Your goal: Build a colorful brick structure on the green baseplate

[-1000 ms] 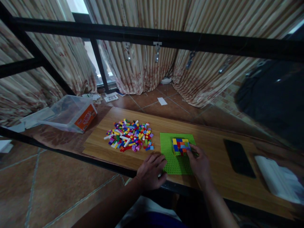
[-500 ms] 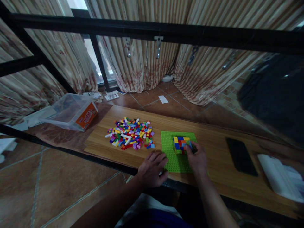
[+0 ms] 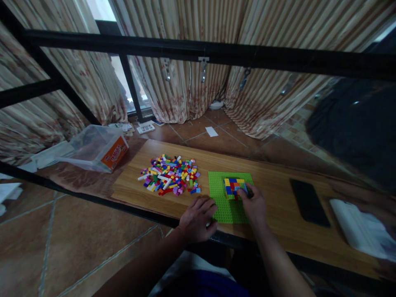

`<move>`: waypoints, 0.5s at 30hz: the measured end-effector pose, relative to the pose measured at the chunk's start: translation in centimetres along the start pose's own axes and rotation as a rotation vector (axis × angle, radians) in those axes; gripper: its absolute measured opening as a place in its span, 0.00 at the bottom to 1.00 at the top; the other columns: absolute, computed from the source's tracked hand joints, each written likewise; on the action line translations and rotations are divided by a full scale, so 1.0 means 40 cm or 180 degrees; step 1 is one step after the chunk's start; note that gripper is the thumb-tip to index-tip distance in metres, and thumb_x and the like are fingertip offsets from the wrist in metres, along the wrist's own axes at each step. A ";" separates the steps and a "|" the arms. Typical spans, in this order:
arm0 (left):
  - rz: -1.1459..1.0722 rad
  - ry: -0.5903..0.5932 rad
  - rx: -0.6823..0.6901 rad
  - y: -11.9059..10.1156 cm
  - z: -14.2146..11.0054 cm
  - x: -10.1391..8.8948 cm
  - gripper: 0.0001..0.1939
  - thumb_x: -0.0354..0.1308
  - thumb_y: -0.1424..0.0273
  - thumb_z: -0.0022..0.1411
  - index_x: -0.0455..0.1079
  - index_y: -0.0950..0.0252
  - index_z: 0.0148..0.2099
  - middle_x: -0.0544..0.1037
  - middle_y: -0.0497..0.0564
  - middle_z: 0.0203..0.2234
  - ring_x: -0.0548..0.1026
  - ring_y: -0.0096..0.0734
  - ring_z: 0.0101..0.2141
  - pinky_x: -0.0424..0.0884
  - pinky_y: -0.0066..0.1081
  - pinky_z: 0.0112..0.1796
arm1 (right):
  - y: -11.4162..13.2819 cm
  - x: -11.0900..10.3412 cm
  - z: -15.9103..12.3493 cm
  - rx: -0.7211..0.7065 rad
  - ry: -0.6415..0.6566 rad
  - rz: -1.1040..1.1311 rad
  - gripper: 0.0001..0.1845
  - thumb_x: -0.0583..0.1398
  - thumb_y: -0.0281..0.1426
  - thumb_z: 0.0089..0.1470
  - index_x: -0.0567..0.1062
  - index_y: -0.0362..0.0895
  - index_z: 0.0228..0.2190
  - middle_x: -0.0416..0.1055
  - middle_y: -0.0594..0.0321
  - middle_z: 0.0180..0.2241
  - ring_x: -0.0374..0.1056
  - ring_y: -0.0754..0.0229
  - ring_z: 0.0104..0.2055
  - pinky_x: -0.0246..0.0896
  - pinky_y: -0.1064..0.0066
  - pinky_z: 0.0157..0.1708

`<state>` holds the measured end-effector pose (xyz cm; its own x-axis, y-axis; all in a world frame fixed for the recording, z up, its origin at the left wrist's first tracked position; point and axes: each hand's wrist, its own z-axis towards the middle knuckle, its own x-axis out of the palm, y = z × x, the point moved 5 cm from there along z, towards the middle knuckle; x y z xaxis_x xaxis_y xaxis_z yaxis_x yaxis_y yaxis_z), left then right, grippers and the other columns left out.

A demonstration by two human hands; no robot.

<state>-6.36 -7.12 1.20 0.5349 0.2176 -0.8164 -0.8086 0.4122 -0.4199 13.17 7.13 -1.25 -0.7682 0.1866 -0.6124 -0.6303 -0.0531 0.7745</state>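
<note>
1. The rectangular multicoloured plastic-brick build point(image 3: 232, 188) sits on the square green studded baseplate point(image 3: 230, 213), right of the frame's centre, probably so the studs keep it steady.
2. The bare right hand point(image 3: 254, 202) touches the build's right side with thumb and fingers; whether they grip or merely press, I cannot tell.
3. The bare left hand point(image 3: 198, 218), lower centre, lies below and left of the build, relaxed, nothing visible in it, perhaps bracing the baseplate's left edge.
4. The loose heap of small coloured plastic bricks point(image 3: 173, 175) spreads left of centre, presumably for easy picking.
</note>
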 end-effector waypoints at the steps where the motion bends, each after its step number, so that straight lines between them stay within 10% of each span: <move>1: 0.0011 -0.0003 -0.0004 0.000 0.000 0.000 0.23 0.57 0.62 0.60 0.66 0.64 0.55 0.71 0.56 0.54 0.66 0.47 0.55 0.64 0.48 0.56 | 0.000 -0.002 0.001 -0.0014 0.0015 0.0007 0.33 0.61 0.51 0.45 0.76 0.42 0.47 0.72 0.49 0.44 0.67 0.49 0.44 0.61 0.55 0.48; 15: -0.0034 0.0045 -0.0047 0.001 0.002 0.006 0.23 0.56 0.62 0.60 0.67 0.64 0.56 0.72 0.56 0.54 0.66 0.47 0.55 0.64 0.48 0.55 | -0.027 -0.071 -0.047 0.0422 -0.0465 0.1129 0.26 0.61 0.46 0.49 0.77 0.39 0.42 0.77 0.50 0.40 0.72 0.52 0.41 0.64 0.59 0.44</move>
<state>-6.24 -6.97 1.00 0.5401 0.2008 -0.8173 -0.8064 0.4013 -0.4344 15.81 4.79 -0.64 -0.9054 0.3174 -0.2820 -0.3018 -0.0139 0.9533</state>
